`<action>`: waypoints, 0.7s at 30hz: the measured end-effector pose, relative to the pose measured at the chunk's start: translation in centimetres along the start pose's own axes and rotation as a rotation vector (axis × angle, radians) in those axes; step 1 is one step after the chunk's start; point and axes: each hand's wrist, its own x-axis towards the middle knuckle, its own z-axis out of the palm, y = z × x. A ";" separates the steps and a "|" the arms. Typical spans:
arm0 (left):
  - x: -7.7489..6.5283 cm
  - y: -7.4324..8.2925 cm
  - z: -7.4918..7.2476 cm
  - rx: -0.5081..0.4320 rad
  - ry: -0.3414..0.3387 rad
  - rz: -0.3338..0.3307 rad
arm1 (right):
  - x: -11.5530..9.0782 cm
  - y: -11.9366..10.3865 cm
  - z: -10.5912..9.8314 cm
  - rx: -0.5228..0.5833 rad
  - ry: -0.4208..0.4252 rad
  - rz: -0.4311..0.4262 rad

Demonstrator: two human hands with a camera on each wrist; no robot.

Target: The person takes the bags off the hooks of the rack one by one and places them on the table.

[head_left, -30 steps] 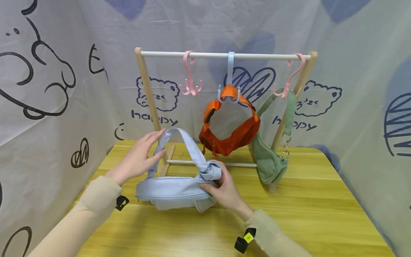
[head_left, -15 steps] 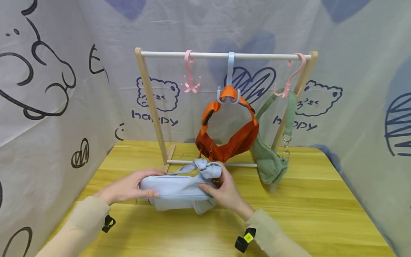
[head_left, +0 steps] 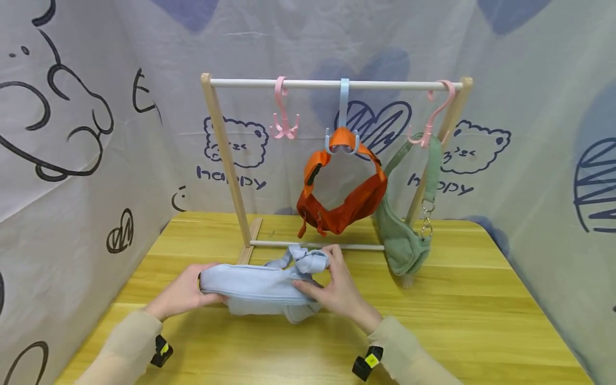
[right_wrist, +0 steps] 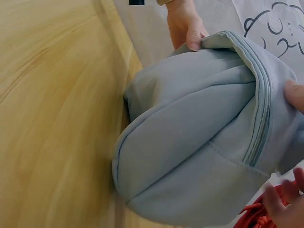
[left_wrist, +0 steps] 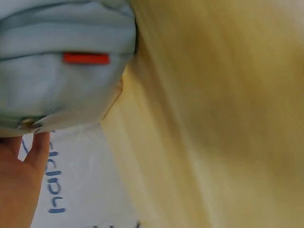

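A light-blue waist bag [head_left: 250,280] with a zip along its upper edge is held close over the table in front of the rack. My left hand [head_left: 185,293] grips its left end, thumb at the front and fingers behind. At the other end my right hand [head_left: 339,294] grips the bag beside the knotted strap [head_left: 308,261], thumb on the front. In the left wrist view, a small red tag [left_wrist: 86,58] shows on the pale cloth. From the right wrist, the bag's rounded underside [right_wrist: 185,137] faces the camera, and the left hand [right_wrist: 186,26] appears beyond it.
Behind stands a wooden rack with a white bar [head_left: 308,84]. A pink hook [head_left: 285,115] hangs there bare. An orange-red bag [head_left: 344,211] hangs from a blue hook [head_left: 344,101], and a green bag [head_left: 404,248] from another pink hook [head_left: 433,120] at right.
My left hand has come down from the raised strap to the bag's left end. The strap has dropped behind the bag, which has shifted slightly left. My right hand keeps its grip.
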 end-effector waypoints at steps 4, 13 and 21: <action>0.0 -0.8 0.8 -0.030 0.120 -0.030 | -0.4 0.3 0.0 0.032 -0.030 0.027; 0.9 0.4 1.7 -0.127 0.309 -0.043 | -0.7 0.8 0.5 0.266 -0.049 0.104; 1.2 2.2 0.6 -0.138 0.293 -0.238 | -0.4 0.3 1.5 0.507 0.100 0.288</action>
